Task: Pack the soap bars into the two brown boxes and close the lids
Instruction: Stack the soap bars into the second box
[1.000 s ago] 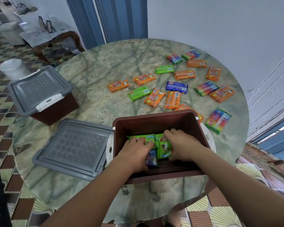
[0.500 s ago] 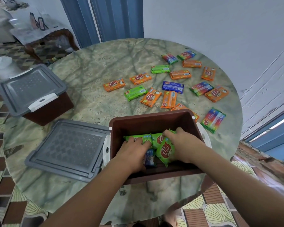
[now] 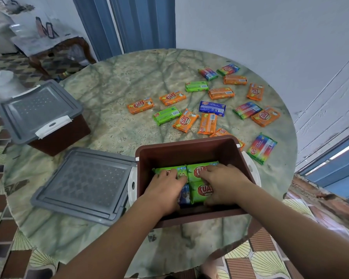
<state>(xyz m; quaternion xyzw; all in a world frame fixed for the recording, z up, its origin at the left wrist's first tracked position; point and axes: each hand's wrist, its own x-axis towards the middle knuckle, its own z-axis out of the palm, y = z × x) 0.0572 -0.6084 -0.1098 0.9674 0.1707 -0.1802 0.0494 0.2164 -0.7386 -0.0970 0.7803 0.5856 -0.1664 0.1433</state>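
Open brown plastic box (image 3: 189, 152) at near edge of counter, w/ its grey plastic lid (image 3: 83, 183) lying flat just left of it. Inside: green-wrapped soap bars (image 3: 201, 191) packed flat side by side, plus a blue-wrapped bar (image 3: 184, 195) partly hidden. Second brown plastic box w/ grey lid on (image 3: 42, 115) sits far left, white latch facing front. Loose wrapped soap bars (image 3: 210, 122), orange, green, blue & rainbow, lie flat, scattered beyond the open box.
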